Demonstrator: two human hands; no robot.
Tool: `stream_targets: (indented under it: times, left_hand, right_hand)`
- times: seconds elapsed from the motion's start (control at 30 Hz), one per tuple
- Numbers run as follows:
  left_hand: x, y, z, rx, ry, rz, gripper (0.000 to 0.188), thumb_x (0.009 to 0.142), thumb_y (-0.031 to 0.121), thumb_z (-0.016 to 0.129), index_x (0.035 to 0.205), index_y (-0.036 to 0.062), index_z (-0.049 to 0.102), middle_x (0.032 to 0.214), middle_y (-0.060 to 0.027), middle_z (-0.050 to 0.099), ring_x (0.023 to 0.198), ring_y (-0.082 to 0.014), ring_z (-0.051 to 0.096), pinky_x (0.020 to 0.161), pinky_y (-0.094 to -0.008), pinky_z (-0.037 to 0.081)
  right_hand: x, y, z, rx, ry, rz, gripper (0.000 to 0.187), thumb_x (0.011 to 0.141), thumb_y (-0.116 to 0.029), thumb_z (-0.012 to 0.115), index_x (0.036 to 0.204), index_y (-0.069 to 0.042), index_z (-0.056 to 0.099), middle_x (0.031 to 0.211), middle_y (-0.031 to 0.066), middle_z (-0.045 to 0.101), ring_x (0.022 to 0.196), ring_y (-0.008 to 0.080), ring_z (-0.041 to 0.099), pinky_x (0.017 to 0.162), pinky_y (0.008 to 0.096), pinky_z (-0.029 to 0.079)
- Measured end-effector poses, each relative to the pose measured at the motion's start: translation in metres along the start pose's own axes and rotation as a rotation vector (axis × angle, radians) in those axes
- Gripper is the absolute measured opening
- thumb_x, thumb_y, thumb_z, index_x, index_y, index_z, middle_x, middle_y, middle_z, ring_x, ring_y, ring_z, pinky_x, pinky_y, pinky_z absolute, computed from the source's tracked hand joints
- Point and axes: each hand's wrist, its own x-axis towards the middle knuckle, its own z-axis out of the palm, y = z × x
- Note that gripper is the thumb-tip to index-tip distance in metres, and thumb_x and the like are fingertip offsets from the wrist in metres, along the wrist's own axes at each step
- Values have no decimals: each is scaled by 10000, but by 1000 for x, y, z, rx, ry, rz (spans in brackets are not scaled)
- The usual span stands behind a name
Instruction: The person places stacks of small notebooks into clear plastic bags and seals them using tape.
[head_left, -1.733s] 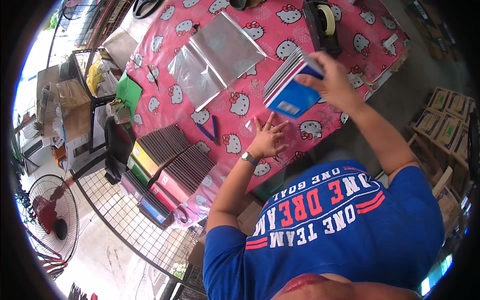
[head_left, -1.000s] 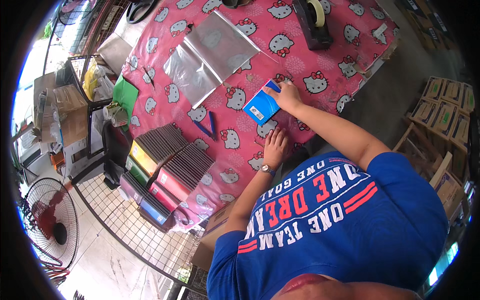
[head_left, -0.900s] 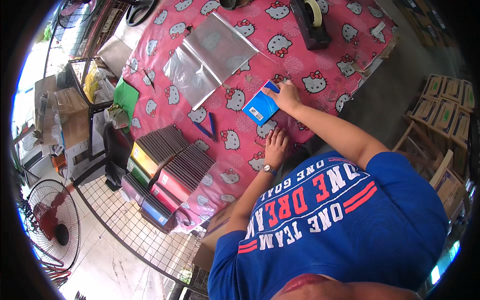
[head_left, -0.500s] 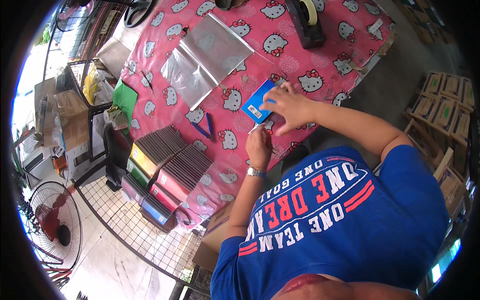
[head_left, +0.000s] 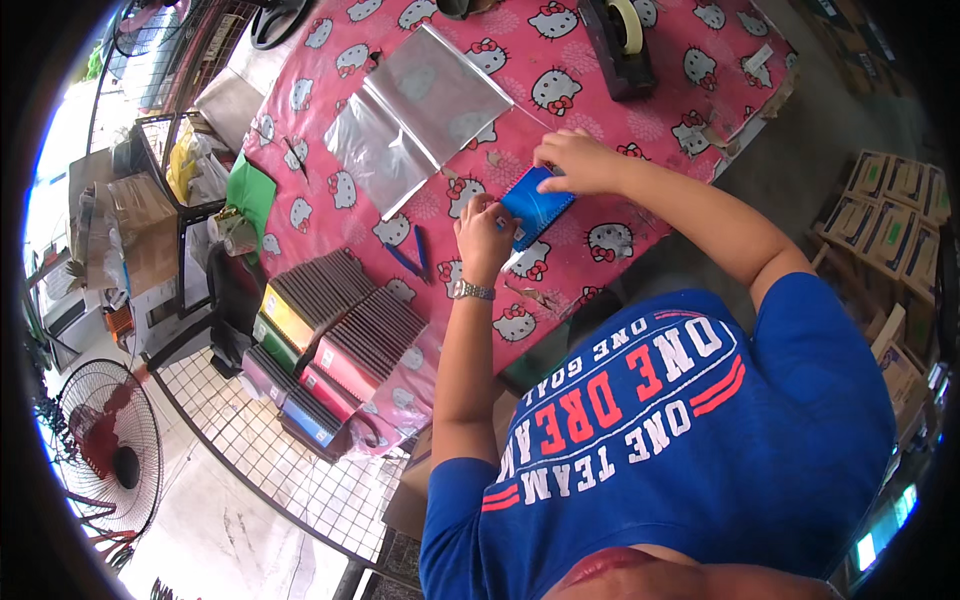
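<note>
A small blue spiral notebook (head_left: 540, 207) lies at a slant over the pink table cover, between my two hands. My left hand (head_left: 485, 240), with a watch at the wrist, is closed at the notebook's left corner. On the far right corner, my right hand (head_left: 580, 163) has its thumb on the cover and its fingers bent round the edge. Left of the hands lie blue-handled pliers (head_left: 407, 257). Beyond them, clear plastic sheets (head_left: 440, 95) are spread flat.
Several stacks of spiral notebooks (head_left: 340, 335) stand at the table's left edge. A black tape dispenser (head_left: 618, 60) sits at the far right. A green sheet (head_left: 250, 200) lies far left, with a fan (head_left: 110, 450) below. Cartons (head_left: 890, 215) are stacked right of the table.
My left hand has risen from the table's near edge to the notebook's corner. My right hand has moved to its far corner. The notebook has shifted slightly right and turned, with its cover looking different.
</note>
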Motion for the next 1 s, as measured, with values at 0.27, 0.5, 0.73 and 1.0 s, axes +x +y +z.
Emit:
stream_targets:
  times: [0.27, 0.5, 0.73, 1.0]
  left_hand:
    - [9, 4, 3, -64, 80, 5, 178, 636, 213, 775, 662, 78, 662, 945, -50, 655, 944, -252, 587, 830, -405, 427]
    - [8, 3, 12, -99, 153, -56, 158, 630, 168, 769, 656, 56, 659, 981, -75, 664, 950, -289, 608, 811, -384, 490]
    - [-7, 22, 4, -266, 324, -234, 706, 628, 62, 818, 1194, 10, 399, 1416, -324, 136, 1261, -454, 357, 1004, -406, 391]
    - [-13, 29, 34, -192, 337, -357, 850, 673, -2, 751, 1345, -56, 233, 1455, -363, -83, 1359, -482, 181, 1088, -406, 308]
  right_hand:
    - [88, 11, 12, -73, 88, 22, 218, 761, -298, 681, 912, -141, 668, 1064, 60, 603, 1085, 253, 551, 845, 478, 415]
    - [116, 2, 43, -527, -78, -256, 279, 763, -212, 652, 1036, -161, 629, 1099, 72, 568, 1156, 228, 500, 980, 495, 324]
    - [52, -42, 6, -328, -271, -126, 271, 821, -173, 565, 1090, -144, 559, 1008, 64, 639, 1040, 218, 582, 1033, 512, 261]
    - [-6, -40, 46, -525, 239, -251, 133, 835, -198, 520, 904, -154, 625, 901, 32, 608, 958, 158, 567, 1036, 462, 246]
